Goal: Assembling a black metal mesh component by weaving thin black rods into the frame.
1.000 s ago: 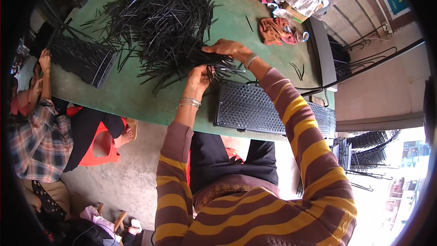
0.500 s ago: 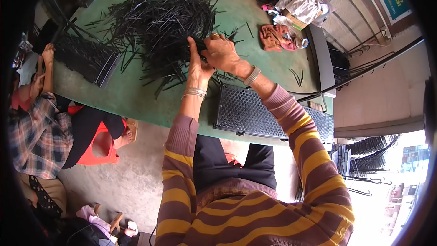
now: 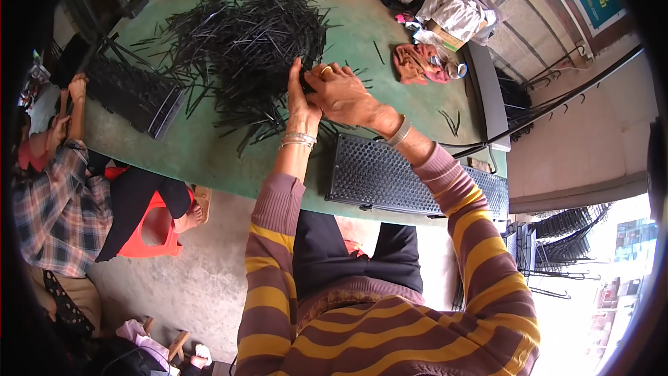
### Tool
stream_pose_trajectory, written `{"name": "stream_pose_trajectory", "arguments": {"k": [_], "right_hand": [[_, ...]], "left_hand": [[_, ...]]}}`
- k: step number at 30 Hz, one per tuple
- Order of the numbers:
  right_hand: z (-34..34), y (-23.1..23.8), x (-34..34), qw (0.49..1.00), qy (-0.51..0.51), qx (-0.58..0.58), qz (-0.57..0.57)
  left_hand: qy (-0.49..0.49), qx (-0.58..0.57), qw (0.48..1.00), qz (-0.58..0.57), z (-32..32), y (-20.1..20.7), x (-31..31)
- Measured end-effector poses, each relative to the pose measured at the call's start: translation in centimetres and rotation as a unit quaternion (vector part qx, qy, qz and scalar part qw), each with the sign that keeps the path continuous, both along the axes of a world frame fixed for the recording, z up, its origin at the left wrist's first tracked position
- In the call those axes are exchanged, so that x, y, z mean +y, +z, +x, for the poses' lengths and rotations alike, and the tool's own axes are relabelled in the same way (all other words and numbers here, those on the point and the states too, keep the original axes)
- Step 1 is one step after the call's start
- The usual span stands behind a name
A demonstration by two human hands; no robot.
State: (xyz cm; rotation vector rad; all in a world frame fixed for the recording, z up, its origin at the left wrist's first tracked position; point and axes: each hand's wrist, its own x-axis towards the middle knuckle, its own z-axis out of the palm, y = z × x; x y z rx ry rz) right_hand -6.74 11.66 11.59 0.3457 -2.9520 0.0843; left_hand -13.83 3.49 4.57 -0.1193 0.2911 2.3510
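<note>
Hands meet at the near edge of the heap of black sticks (image 3: 243, 42) on the green table (image 3: 202, 157). Your left hand (image 3: 300, 101) and right hand (image 3: 344, 94) close their fingers around a small bundle of sticks (image 3: 307, 83), pinched between them. Risk: loose sticks snag in the tangle, so lifting may drag others off with the bundle. An uneven grip may let ends slide and scatter onto the perforated black tray (image 3: 390, 177) just before you. Co-worker's hand (image 3: 76, 87) works well apart.
</note>
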Motion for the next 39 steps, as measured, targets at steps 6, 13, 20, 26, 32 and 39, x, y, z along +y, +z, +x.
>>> {"name": "stream_pose_trajectory", "arguments": {"k": [6, 13, 20, 26, 32, 39], "right_hand": [[0.7, 2.1, 2.3, 0.986, -0.023, 0.165, -0.015], [0.9, 1.3, 4.5, 0.998, -0.011, -0.034, -0.058], [0.5, -1.4, 3.5, 0.999, -0.017, 0.013, 0.033], [-0.7, -1.8, 4.3, 0.997, -0.005, 0.036, 0.066], [-0.9, -3.0, 4.7, 0.99, 0.026, 0.093, 0.106], [0.8, -0.3, 5.3, 0.992, 0.027, 0.033, 0.121]], "left_hand": [[0.087, 0.05, 0.986, -0.131, -0.6, 4.1, 1.6], [0.051, 0.034, 0.998, -0.033, -2.9, 1.8, 0.3], [0.108, -0.047, 0.992, -0.043, -3.1, 1.2, 0.0], [0.097, -0.053, 0.993, -0.035, -4.0, 1.6, -0.7], [0.085, -0.033, 0.996, 0.012, -5.1, -0.2, -0.9], [0.099, -0.055, 0.992, 0.054, -6.0, -1.6, -0.4]]}}
